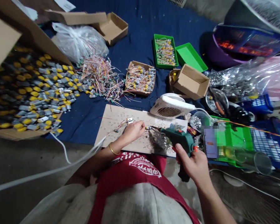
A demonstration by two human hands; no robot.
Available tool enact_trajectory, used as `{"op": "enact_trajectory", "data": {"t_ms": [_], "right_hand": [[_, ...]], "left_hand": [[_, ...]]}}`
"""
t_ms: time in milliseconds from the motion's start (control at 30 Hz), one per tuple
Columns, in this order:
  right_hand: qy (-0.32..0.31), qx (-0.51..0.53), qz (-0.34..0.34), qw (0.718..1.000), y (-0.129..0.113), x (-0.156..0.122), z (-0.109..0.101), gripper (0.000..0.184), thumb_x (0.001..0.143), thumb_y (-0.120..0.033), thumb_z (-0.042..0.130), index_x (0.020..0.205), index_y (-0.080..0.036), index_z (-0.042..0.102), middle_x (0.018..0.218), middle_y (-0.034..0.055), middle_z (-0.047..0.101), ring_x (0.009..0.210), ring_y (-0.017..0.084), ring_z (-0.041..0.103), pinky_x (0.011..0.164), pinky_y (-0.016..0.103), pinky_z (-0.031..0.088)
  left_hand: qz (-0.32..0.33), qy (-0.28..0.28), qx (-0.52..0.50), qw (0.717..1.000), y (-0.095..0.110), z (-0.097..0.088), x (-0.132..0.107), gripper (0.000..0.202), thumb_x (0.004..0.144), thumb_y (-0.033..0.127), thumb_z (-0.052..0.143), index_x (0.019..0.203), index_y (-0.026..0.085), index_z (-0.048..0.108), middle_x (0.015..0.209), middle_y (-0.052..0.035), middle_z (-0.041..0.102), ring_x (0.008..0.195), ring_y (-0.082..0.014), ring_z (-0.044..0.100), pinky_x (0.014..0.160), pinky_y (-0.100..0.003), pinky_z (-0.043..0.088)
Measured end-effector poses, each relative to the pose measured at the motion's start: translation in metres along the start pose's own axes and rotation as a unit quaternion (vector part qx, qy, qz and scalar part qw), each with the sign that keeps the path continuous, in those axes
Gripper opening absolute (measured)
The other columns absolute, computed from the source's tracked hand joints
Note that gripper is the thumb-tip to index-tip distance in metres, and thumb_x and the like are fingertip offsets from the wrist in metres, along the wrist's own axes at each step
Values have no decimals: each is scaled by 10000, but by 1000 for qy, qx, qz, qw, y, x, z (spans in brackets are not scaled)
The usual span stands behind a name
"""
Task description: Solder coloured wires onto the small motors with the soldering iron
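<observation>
My right hand (194, 163) is wrapped round the handle of a dark green soldering gun (177, 137). The gun's tip points left and meets a small motor (148, 128) above the board. My left hand (134, 130) is closed, with its fingertips pinching that motor; the fingers hide part of it. Another small motor (129, 119) with thin wires lies on the pale work board (109, 124) just behind my left hand. Dark specks and bits of solder are scattered over the board under the gun.
A white fan-like device (171, 106) stands at the board's back edge. Loose motors spill from a large carton (4, 133) at left. Wires with small green boards (100, 74) lie in a heap. A green tray (166, 63) holds wired motors. A clear cup (262, 162) lies at right.
</observation>
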State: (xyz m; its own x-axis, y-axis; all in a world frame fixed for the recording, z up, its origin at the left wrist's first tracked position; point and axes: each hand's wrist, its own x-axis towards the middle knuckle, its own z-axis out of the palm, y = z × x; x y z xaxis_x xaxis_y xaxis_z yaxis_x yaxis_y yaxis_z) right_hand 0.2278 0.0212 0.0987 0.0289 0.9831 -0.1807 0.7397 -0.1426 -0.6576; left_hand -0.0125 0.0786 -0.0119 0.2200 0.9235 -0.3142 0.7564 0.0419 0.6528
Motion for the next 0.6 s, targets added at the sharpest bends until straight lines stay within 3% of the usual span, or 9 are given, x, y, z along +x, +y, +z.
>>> {"op": "enact_trajectory", "data": {"t_ms": [600], "right_hand": [[32,40,28,998,14,-12,-1,599,883,-692,593,523,-213,581,424,27,580,382,162,558,422,264,432]], "left_hand": [[-10,6,-13,1000,1,-1,-2,157,924,206,551,934,202,707,839,-31,737,770,-184,659,722,-267,444]]}}
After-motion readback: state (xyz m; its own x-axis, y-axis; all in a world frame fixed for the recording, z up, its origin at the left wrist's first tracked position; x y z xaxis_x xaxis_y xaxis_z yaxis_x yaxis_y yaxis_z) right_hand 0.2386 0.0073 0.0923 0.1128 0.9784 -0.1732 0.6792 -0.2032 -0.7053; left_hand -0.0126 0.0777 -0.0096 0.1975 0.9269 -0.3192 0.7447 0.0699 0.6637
